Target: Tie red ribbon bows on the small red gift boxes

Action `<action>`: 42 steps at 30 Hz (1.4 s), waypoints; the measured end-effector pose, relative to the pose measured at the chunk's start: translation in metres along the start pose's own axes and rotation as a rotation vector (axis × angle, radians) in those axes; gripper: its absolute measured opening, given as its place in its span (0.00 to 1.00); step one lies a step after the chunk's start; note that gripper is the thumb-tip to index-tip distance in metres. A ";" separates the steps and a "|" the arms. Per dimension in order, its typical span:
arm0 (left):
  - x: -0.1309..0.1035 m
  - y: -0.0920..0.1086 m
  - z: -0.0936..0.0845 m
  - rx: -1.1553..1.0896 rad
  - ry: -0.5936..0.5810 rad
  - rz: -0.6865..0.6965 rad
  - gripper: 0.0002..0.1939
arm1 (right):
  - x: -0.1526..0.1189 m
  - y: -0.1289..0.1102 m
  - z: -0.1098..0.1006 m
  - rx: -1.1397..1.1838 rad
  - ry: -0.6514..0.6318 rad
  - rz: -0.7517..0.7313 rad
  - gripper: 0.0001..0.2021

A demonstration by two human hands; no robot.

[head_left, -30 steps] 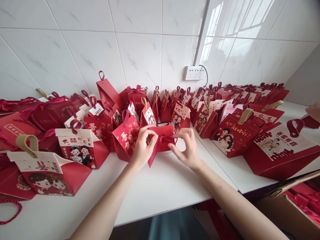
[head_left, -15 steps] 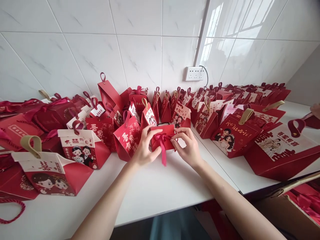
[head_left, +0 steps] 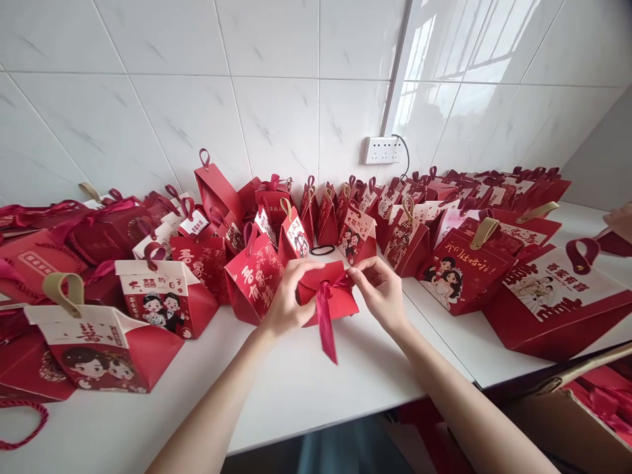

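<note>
Between my hands is a small red gift box (head_left: 345, 304), with a dark pink ribbon (head_left: 326, 326) at its front. One long tail of the ribbon hangs down over the front toward the table. My left hand (head_left: 291, 299) is closed around the box's left side, thumb in front and fingers over the top. At the upper right corner of the box, my right hand (head_left: 380, 293) pinches with thumb and forefinger, where the ribbon's other end runs. A black ring (head_left: 322, 250) lies just behind the box.
Many red wedding boxes crowd the white table (head_left: 296, 401) along the tiled wall. A white-fronted box (head_left: 103, 349) stands near left; a large red box (head_left: 557, 303) stands near right. A carton (head_left: 553, 421) holds red items at lower right. Another person's hand (head_left: 619, 217) shows at right.
The box is lower and more of its front shows. The ribbon's loops have come undone and its tail hangs longer. My right hand has shifted slightly right.
</note>
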State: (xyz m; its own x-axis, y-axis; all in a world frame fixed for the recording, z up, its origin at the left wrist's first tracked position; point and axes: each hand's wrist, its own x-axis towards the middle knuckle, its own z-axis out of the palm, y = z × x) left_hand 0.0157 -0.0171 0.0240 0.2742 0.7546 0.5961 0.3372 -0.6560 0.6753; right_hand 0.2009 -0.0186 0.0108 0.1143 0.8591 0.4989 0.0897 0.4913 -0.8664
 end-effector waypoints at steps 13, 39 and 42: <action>0.003 -0.002 0.009 -0.400 0.236 -0.474 0.14 | 0.001 -0.006 -0.001 0.218 0.050 0.085 0.17; 0.001 -0.002 -0.020 0.260 0.681 0.282 0.19 | 0.018 -0.048 -0.059 -0.705 -0.482 0.232 0.22; 0.003 0.001 -0.022 -0.249 0.534 0.179 0.31 | 0.019 -0.044 -0.052 -0.709 -0.555 0.231 0.19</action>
State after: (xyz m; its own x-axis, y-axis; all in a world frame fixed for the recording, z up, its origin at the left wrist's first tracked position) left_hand -0.0028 -0.0161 0.0358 -0.2037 0.5621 0.8016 0.0895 -0.8046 0.5870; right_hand 0.2509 -0.0313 0.0594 -0.2688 0.9602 0.0759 0.7281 0.2541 -0.6367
